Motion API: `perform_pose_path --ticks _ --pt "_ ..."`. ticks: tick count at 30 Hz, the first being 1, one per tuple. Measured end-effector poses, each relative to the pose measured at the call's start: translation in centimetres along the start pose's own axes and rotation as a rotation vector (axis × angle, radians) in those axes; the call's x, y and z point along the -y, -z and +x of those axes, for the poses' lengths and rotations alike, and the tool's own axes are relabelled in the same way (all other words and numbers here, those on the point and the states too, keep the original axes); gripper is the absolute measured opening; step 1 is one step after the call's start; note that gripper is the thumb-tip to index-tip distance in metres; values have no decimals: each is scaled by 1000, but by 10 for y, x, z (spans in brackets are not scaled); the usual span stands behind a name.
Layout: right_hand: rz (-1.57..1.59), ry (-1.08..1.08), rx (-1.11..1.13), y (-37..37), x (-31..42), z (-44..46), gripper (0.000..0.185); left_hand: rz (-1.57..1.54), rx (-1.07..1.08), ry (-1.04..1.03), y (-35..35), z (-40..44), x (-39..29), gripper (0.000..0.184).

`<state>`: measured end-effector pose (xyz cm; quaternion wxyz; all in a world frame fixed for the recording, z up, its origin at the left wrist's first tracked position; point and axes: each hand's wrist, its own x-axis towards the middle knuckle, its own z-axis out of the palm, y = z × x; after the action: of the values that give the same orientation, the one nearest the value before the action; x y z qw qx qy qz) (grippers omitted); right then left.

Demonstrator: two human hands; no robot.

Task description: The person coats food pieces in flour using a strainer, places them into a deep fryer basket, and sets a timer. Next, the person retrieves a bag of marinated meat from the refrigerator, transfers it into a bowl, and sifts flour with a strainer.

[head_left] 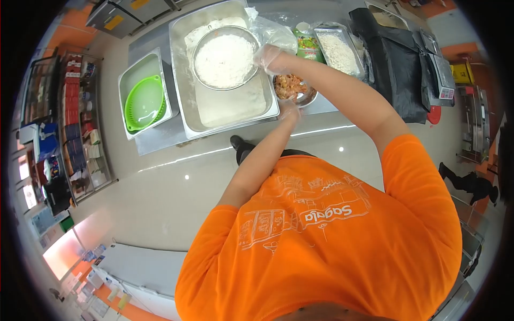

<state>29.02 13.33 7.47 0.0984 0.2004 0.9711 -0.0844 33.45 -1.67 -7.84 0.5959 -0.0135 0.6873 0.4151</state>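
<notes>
My right hand point(272, 60), in a clear plastic glove, is closed at the right rim of a round metal sieve point(225, 60) heaped with white flour. The sieve sits inside a large steel pan point(187, 109) with more flour on its bottom. Just below, my gloved left hand point(289, 111) is at the near edge of a metal bowl point(309, 97), close to the pan's right wall. Chunks of raw, seasoned meat point(289, 85) fill part of that bowl. The left fingers are too small and blurred to make out.
Left of the pan, a steel container point(124, 85) holds a green basket point(144, 101) in whitish liquid. A plastic bag point(276, 32), a green package point(308, 45) and a tray of pale crumbs point(338, 51) lie at the right, beside a black-covered object point(385, 64). Another person point(471, 184) stands far right.
</notes>
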Motion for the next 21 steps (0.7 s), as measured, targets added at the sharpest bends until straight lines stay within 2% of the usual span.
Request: perform_pose_path --ticks 2,3,5,8,10,12,13,16,19,21 --pt "39 -4 -93 -18 -3 1 12 10 -53 -116 1 52 37 35" --pt "192 -58 -102 -13 -9 -2 12 -106 1 -87 6 29 26 31" --pt "396 -124 -102 11 -11 -13 13 281 108 -117 37 -23 10 28" --pt "619 -131 -141 7 -33 -2 13 221 213 -103 81 -65 11 29" --pt "633 -132 -179 19 -40 8 12 58 278 -68 109 -135 -35 30" --pt "504 -144 -202 55 -34 -1 16 150 172 48 134 -175 -61 30" --pt "536 -111 -218 52 -39 2 17 198 123 110 145 -185 -68 30" --pt "817 -77 -275 51 -43 -2 20 470 159 -25 167 -168 -47 26" --pt "713 -169 -275 49 -33 -5 21 560 95 -340 171 -135 -6 24" --pt "632 -116 -290 39 -34 -1 21 280 241 -290 158 -129 10 23"
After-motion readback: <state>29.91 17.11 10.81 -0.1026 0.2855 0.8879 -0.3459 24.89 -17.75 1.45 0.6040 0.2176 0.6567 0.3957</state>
